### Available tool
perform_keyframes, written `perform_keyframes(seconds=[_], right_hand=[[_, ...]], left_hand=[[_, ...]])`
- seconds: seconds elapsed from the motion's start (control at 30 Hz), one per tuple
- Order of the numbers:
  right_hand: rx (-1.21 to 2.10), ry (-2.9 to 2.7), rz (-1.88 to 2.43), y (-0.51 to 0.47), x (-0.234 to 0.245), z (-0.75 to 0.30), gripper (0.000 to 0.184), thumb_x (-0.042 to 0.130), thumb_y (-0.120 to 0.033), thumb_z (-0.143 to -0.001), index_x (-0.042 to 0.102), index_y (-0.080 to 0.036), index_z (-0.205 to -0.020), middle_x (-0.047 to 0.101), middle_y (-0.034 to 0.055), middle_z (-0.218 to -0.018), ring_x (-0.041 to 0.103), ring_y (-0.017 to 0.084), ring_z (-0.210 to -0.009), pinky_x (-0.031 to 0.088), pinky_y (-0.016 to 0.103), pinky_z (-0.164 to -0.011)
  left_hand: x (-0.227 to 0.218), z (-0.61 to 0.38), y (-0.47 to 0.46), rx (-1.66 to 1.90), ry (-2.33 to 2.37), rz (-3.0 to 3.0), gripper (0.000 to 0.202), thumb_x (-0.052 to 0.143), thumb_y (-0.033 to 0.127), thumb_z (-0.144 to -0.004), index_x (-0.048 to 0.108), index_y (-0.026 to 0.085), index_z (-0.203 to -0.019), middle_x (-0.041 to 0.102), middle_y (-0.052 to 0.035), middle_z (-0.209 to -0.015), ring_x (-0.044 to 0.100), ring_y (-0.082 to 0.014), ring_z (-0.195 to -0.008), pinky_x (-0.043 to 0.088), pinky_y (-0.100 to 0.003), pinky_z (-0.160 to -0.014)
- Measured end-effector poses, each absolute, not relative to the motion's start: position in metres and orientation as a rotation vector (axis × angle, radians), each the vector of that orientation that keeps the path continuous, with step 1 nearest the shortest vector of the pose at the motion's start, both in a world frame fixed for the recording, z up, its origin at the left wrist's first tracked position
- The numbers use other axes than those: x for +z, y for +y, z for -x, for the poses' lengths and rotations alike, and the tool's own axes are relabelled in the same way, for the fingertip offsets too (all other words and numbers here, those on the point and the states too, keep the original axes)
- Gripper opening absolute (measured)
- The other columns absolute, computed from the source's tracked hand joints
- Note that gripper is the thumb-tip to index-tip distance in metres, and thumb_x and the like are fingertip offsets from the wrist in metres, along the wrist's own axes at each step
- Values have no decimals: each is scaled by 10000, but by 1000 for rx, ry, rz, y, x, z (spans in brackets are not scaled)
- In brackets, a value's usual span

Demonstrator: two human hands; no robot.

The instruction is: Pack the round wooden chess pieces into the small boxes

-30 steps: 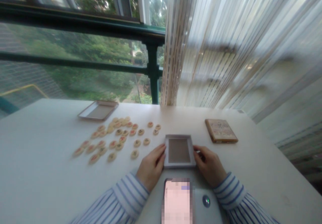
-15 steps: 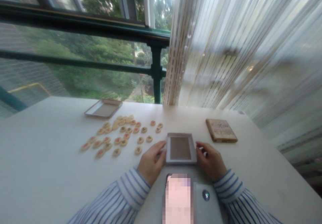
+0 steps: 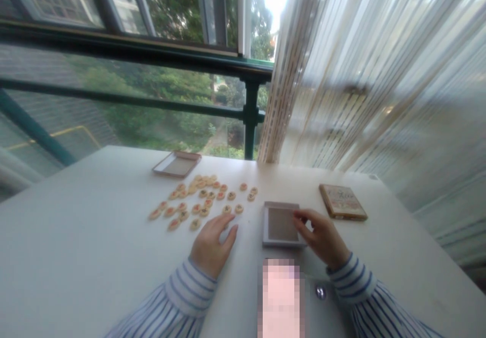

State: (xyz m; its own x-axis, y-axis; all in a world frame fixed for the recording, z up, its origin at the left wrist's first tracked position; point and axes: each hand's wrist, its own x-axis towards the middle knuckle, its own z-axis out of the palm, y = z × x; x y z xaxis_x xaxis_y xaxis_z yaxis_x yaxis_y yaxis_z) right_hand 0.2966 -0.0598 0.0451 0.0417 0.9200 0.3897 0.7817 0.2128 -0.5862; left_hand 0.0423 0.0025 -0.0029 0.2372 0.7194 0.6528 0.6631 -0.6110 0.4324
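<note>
My left hand [image 3: 213, 244] is open above the table at the near right edge of the scattered Chinese chess pieces [image 3: 196, 208]. Its thumb stands apart from the fingers, and the fingertips lie just below a piece with a dark character. The pieces are round, pale wood, some with red characters, some dark, some blank. To the right, a shallow open box [image 3: 284, 224] with a brown inside and pale rim sits on the table, with no pieces visible in it. My right hand [image 3: 322, 239] hangs loosely curled over its right edge, fingertips above the inside, nothing visible in them.
A second shallow tray [image 3: 177, 165] lies at the back left of the white table [image 3: 94, 242]. A flat printed box [image 3: 342, 201] is at the right. A phone-like object with a blurred screen [image 3: 281, 297] lies in front, beside a small shiny round object [image 3: 320, 292].
My left hand has left the open box's left side and moved left to the chess pieces. The right hand has shifted from beside the box to over its right edge. The view has turned slightly left.
</note>
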Motion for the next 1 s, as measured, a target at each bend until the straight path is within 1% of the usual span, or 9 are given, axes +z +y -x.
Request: perform_keyframes(seconds=[0.13,0.23,0.37,0.53,0.67,0.87,1.0], right_hand=[[265,-1958,1549,-49,62,-273,178,493,-245,-777,615,-183,-891,629,25,-754,556,132,-702,424,249,-678],[254,-2125,1526,-38,68,-253,197,482,-237,-785,618,-188,-918,631,29,-772,555,131,-713,410,246,-693],[194,-2341,1567,-22,67,-228,222,487,-243,-781,617,-191,-954,636,46,-830,556,141,-758,387,244,-698],[196,-2532,1597,-4,62,-207,264,444,-280,-807,599,-195,-1003,638,65,-879,561,165,-821,378,269,-744],[216,-2627,1634,7,57,-193,271,441,-253,-797,585,-188,-1017,625,84,-939,557,181,-883,388,283,-755],[201,-2695,1673,21,47,-177,240,433,-258,-782,610,-179,-922,625,95,-929,575,208,-860,423,299,-703],[208,-2705,1659,25,43,-172,254,395,-252,-806,612,-181,-917,625,95,-919,579,197,-855,425,291,-706]], left_hand=[[-4,-23,7,1293,1476,-2489,246,523,281,-750,577,164,-959,652,-83,-923,593,-214,-885,478,-383,-812],[-11,-18,10,1250,1483,-2521,243,510,296,-752,577,169,-948,657,-83,-911,597,-220,-877,477,-383,-805],[-19,-18,12,1166,1500,-2535,265,500,284,-754,572,144,-967,654,-98,-933,592,-221,-891,475,-365,-804],[-21,-19,15,1068,1529,-2543,301,495,292,-753,564,132,-998,649,-100,-956,585,-228,-902,462,-376,-812],[-18,-19,15,1036,1549,-2514,300,486,291,-760,564,138,-1006,653,-91,-946,586,-225,-887,455,-374,-805],[-13,-21,12,1075,1514,-2443,269,470,321,-781,576,165,-972,663,-71,-909,593,-211,-840,454,-356,-774],[-12,-21,11,1076,1521,-2412,279,464,336,-789,581,164,-975,665,-68,-905,594,-209,-836,451,-355,-774]])
